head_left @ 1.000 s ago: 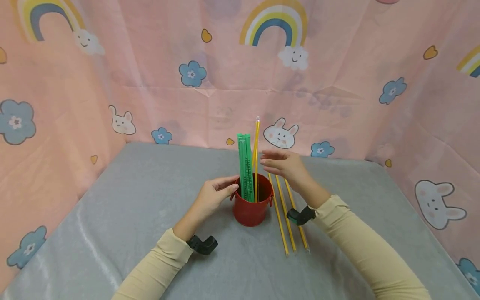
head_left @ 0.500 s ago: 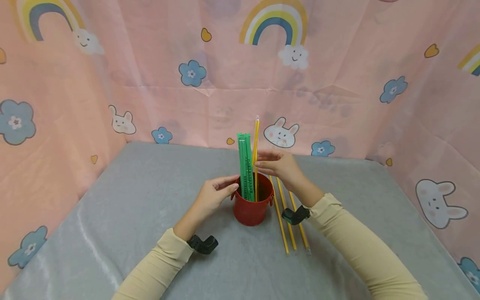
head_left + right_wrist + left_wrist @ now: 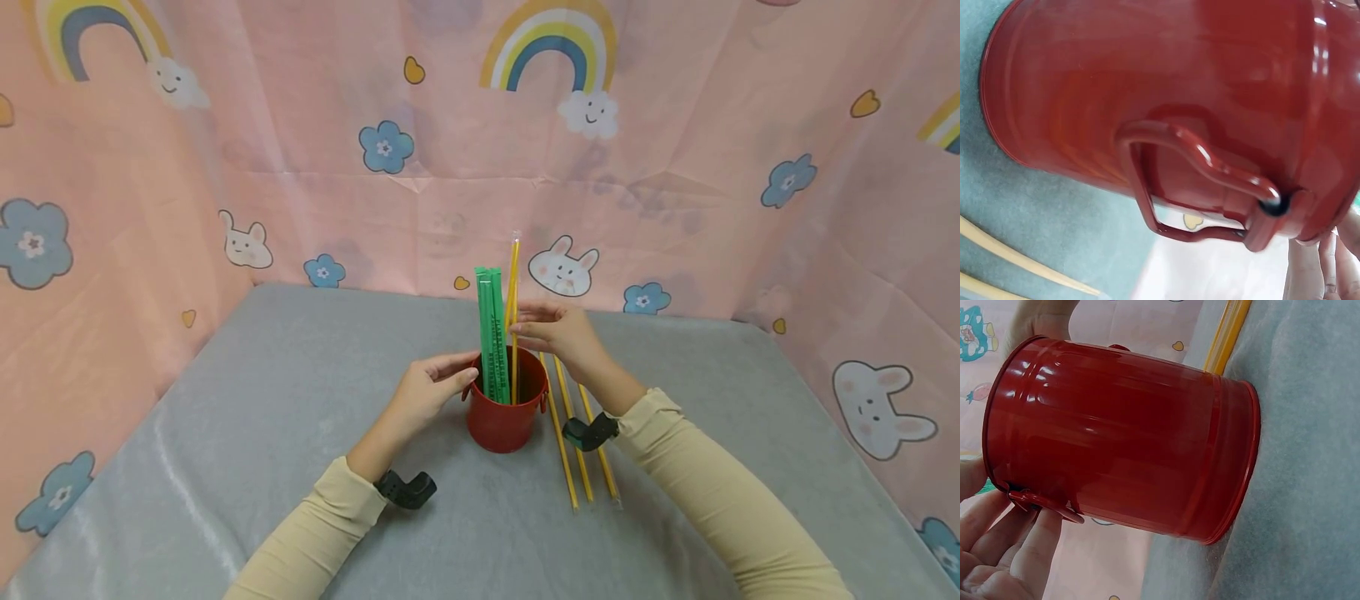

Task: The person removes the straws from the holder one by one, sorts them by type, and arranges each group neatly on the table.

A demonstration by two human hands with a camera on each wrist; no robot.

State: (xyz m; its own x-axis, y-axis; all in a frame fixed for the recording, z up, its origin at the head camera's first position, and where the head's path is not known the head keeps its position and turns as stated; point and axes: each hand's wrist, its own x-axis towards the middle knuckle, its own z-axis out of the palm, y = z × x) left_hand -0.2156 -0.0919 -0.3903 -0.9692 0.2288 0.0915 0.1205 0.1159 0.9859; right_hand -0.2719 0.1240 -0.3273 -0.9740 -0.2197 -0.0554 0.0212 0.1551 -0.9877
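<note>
A small red metal bucket point(image 3: 501, 427) with side handles stands upright on the grey cloth. The left hand point(image 3: 426, 394) holds its rim by the left handle, thumb and fingers on either side. Inside the bucket stand several green printed packets point(image 3: 491, 342) and, to their right, slim yellow sticks point(image 3: 514, 292) in clear wrapping. The right hand point(image 3: 564, 335) pinches a yellow stick between thumb and fingers above the rim. In the left wrist view the bucket point(image 3: 1122, 437) fills the middle. The right wrist view shows its right handle point(image 3: 1191, 181); the pinched stick is out of that view.
Three more yellow sticks point(image 3: 577, 442) in clear wrapping lie side by side on the grey cloth point(image 3: 300, 375), right of the bucket and partly under the right forearm. A pink patterned curtain point(image 3: 450, 200) hangs behind and at both sides.
The right hand has moved left to the yellow sticks in the bucket and taken hold of one, which has shifted slightly right. The left hand and the bucket have stayed in place.
</note>
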